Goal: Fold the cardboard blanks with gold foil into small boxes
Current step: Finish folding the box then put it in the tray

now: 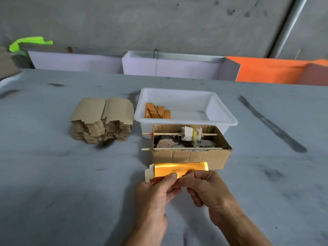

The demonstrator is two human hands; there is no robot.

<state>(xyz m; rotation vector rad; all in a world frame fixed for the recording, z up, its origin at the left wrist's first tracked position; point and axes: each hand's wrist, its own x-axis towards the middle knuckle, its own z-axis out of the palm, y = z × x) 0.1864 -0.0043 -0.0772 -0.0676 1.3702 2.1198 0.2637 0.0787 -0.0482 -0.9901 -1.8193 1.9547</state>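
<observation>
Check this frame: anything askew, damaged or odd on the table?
Mostly orderly. The stack of blanks bulges and leans unevenly. The brown cardboard box has ragged, torn edges. Folded boxes lie tilted in the white tub. Both hands hold the gold blank normally.

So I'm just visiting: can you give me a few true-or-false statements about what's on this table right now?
1. Both hands pinch the gold foil blank. True.
2. The white tub holds a few orange pieces. True.
3. The stack of brown blanks sits right of the tub. False: it sits left.
4. The cardboard box is closed. False: it is open, with sticks across the top.
5. The left hand rests flat on the table. False: it holds the blank.
</observation>
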